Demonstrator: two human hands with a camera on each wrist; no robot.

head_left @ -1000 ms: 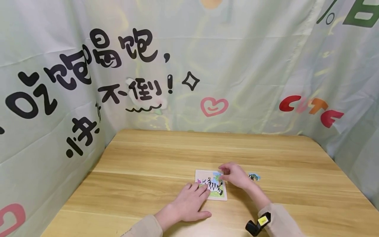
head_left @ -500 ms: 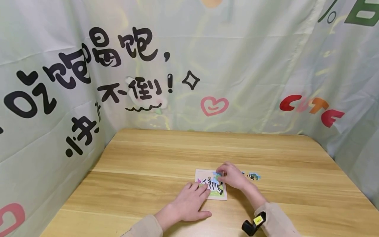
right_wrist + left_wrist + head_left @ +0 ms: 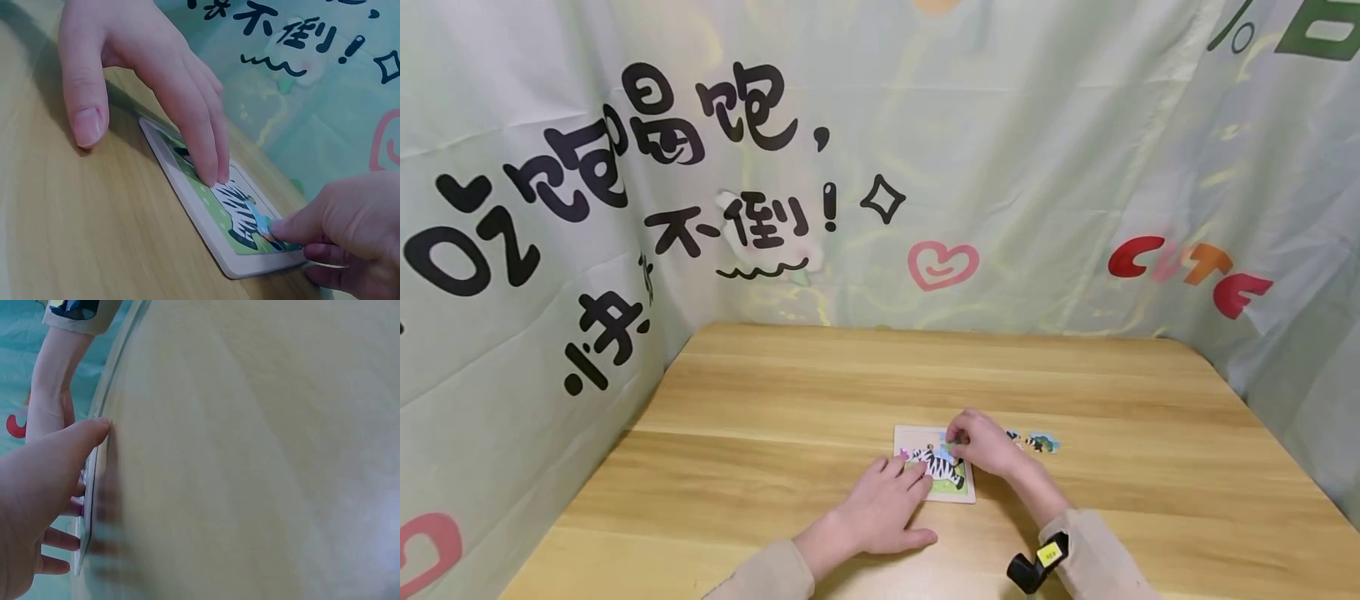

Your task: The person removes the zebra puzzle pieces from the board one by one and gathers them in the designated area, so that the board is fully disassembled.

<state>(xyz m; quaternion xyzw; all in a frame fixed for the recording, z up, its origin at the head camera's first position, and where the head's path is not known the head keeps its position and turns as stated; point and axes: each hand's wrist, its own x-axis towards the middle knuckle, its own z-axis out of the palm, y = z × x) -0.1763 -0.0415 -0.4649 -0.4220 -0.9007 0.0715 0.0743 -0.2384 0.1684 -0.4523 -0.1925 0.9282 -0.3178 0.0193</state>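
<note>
A zebra jigsaw puzzle (image 3: 942,468) in a pale tray (image 3: 189,201) lies flat on the table. My left hand (image 3: 882,510) rests its straight fingers on the tray's left part and the zebra, thumb spread to the side. At the upper right corner, my right hand (image 3: 988,442) pinches a blue-and-green puzzle piece (image 3: 262,222) between thumb and curled fingers, low against the picture; the fingers hide much of it. The left wrist view shows the left hand (image 3: 37,500) along the tray's edge (image 3: 87,519), the right forearm beyond.
Loose puzzle pieces (image 3: 1043,442) lie on the wooden table (image 3: 760,400) just right of the right hand. A printed cloth (image 3: 1037,167) hangs behind the table and at both sides. A black wrist camera (image 3: 1036,564) sits on the right sleeve.
My right hand has moved slightly left and in over the tray's upper right corner, its thumb and fingers closer together. More loose pieces show behind it. The left hand stays in place.
</note>
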